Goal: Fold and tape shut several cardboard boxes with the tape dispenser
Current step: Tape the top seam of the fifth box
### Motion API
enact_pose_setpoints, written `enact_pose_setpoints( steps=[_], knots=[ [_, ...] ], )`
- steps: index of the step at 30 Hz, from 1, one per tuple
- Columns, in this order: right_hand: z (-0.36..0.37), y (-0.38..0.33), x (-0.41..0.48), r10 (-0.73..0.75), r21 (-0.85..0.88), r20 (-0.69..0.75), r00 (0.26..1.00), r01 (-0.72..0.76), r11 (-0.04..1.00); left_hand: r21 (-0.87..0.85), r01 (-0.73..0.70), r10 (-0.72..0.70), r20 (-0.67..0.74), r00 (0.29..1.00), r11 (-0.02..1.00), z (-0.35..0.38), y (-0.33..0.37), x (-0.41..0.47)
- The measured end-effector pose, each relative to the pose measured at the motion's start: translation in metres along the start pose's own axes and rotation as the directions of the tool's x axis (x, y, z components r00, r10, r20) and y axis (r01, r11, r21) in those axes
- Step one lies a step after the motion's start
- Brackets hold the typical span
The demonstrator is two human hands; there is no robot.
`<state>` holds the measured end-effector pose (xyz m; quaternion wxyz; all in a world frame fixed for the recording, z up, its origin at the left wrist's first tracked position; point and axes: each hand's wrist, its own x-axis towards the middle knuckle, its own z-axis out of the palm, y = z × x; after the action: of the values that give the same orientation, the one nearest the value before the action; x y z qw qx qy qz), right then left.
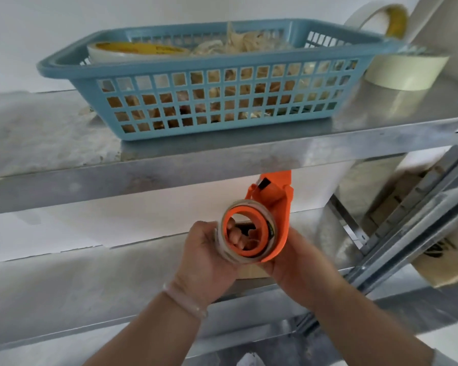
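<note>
Both forearms raised before metal shelf (169,170). Left hand (205,250) curled round tape roll (230,256), fingers through core. Right hand (291,264) clamped on orange tape dispenser (276,198), nose upward.

Orange tape dispenser (273,204); blue grid-pattern basket (212,101).

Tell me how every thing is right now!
tape dispenser: held up, tape roll loaded.
left hand: grips the tape roll.
right hand: grips the tape dispenser.
blue basket: on the upper shelf, full of scraps.
basket roll: lying flat inside.
shelf roll: lying flat beside the basket.
</note>
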<state>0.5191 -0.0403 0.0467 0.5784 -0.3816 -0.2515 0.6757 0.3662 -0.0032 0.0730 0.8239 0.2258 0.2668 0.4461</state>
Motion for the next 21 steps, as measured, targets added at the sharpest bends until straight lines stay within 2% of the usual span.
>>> enact_pose_setpoints(
  steps=[2,6,10,13,16,21],
  knots=[
    [-0.003,0.0,-0.003,-0.048,0.052,-0.003,0.999,0.048,0.997,0.076,0.027,-0.033,0.076,0.997,0.997,-0.001,-0.005,0.0],
    [-0.009,-0.006,-0.01,-0.144,0.122,-0.018,0.989,0.145,0.982,0.181,0.106,-0.126,0.101,0.987,0.978,-0.005,-0.011,-0.003],
    [-0.014,-0.013,-0.017,-0.197,0.049,-0.02,0.98,0.198,0.979,0.388,0.097,-0.104,-0.004,0.995,0.917,0.0,-0.014,-0.007],
    [-0.015,-0.015,-0.022,-0.235,0.019,-0.026,0.972,0.235,0.972,0.448,0.11,-0.097,-0.053,0.994,0.887,0.002,-0.018,-0.01],
    [-0.017,-0.018,-0.024,-0.243,0.005,-0.015,0.97,0.243,0.97,0.47,0.103,-0.089,-0.054,0.995,0.876,0.002,-0.019,-0.013],
    [-0.022,-0.025,-0.029,-0.173,0.027,0.047,0.984,0.171,0.985,0.513,0.127,-0.127,-0.035,0.991,0.849,0.0,-0.021,-0.012]
  ],
)
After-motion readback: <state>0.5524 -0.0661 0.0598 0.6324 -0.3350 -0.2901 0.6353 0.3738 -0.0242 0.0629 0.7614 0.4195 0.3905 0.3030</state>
